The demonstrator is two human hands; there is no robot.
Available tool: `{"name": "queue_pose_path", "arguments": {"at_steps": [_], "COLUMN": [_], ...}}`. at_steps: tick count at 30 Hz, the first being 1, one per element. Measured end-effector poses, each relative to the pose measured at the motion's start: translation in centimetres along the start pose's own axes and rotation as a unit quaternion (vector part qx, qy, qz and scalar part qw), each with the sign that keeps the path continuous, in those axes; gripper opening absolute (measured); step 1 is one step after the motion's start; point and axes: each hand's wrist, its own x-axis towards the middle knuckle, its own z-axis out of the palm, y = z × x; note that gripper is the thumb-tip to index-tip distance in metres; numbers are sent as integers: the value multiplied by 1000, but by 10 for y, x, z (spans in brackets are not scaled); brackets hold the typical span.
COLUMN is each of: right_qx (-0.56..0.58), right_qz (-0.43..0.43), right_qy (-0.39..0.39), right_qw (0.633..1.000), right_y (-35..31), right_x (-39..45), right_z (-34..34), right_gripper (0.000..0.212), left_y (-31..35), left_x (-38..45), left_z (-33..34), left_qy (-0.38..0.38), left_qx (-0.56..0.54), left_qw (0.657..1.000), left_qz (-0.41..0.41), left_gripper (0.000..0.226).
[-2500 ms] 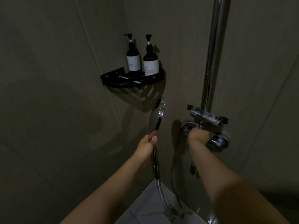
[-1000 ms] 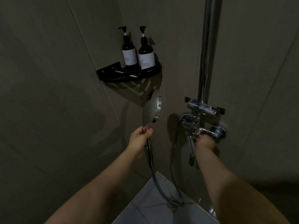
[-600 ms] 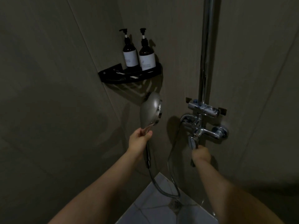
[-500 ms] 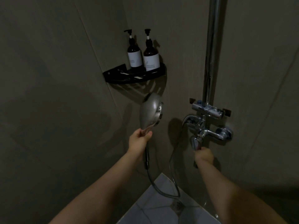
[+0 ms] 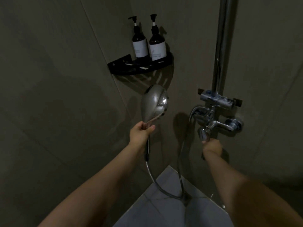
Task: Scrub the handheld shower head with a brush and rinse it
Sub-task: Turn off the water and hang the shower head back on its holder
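Note:
The chrome handheld shower head [image 5: 152, 102] stands upright in the dim shower corner, its face turned right towards the wall. My left hand [image 5: 141, 131] is shut on its handle just below the head. A metal hose [image 5: 157, 181] loops from the handle down to the floor and back up to the mixer tap [image 5: 213, 120]. My right hand [image 5: 211, 145] grips the tap's lever [image 5: 202, 134] from below. No brush is in view and I see no water flowing.
A black corner shelf [image 5: 124, 70] above the shower head carries two dark pump bottles [image 5: 149, 45]. A chrome riser pipe [image 5: 223, 43] runs up from the mixer on the right wall. Pale floor tiles [image 5: 164, 210] show at the bottom.
My right hand dropped from the top of the mixer to the lever underneath it. My left hand turned the shower head so its rounded back shows more.

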Motion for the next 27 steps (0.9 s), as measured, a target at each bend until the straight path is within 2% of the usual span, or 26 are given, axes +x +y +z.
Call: {"name": "queue_pose_path", "arguments": {"at_steps": [12, 27], "right_qx": [-30, -9], "right_qz": [-33, -24], "right_qy": [-28, -31], "right_qw": [999, 999], "right_y": [4, 2], "right_x": [6, 6], "right_z": [-7, -3], "right_gripper": [32, 29], "left_y": [-18, -30], "left_x": [-9, -9], "left_z": [13, 14], "left_qy": [-18, -2], "left_qx": [-1, -2], "left_qw": [1000, 1000], "left_qz": [-14, -16], "left_gripper": [27, 28]}}
